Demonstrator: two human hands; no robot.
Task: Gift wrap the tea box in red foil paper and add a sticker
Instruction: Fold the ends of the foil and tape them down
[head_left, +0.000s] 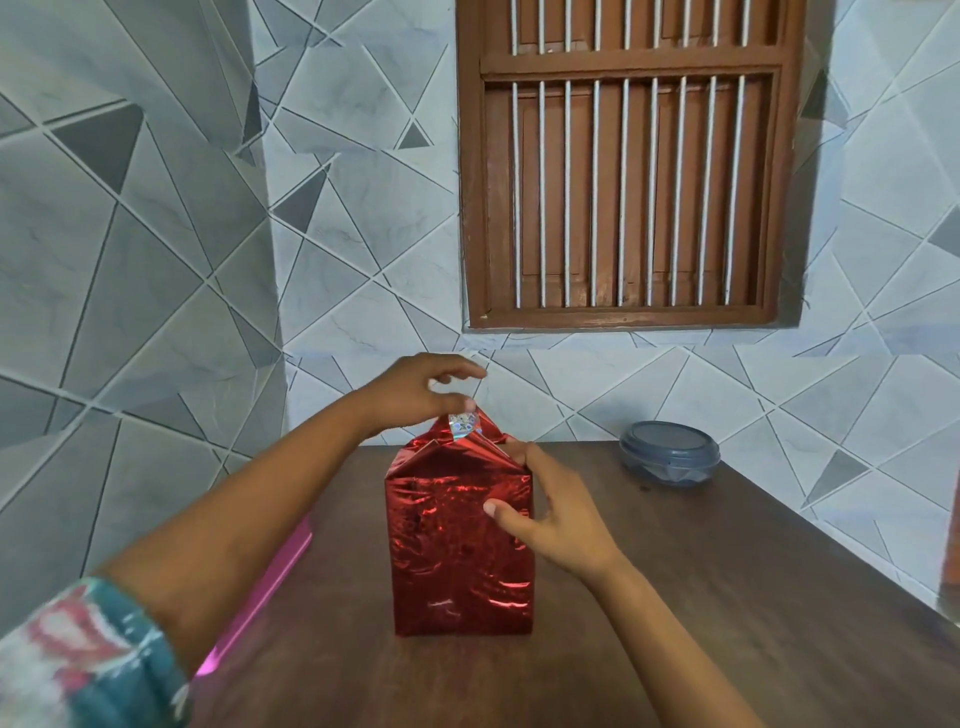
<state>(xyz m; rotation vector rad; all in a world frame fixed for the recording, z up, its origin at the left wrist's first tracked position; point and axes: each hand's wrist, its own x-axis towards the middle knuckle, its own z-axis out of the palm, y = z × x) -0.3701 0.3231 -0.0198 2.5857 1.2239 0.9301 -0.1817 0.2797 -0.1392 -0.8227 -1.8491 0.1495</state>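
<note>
In the head view, one tea box (460, 545) stands upright near the middle of the dark wooden tabletop (727, 597), already covered on every face I can see in crinkled red foil paper (457, 603). At the top the foil is folded up into a single peak, and one small shiny holographic sticker (464, 422) sits right on that peak.

Both of my hands are on the box. My left hand (421, 387) comes in from the left above the peak. Its thumb tip presses down at the sticker, while the other fingers (462, 370) arch loosely above it and hold nothing that I can see. My right hand (550, 512) grips the box from the right. The thumb lies on the front face, and the fingers wrap round the upper right corner and side, partly hidden behind the foil.

One patterned sleeve (88, 654) shows on my left forearm at the lower left corner.

Two other things are on the tabletop. One is a flat pink sheet (270, 587) along the left edge, under my left forearm. The other is a round grey container (670, 452) with its lid on, well apart from the box at the back right, close to the tiled wall (156, 234). One brown wooden window (623, 171) with white bars is set in the wall above.
</note>
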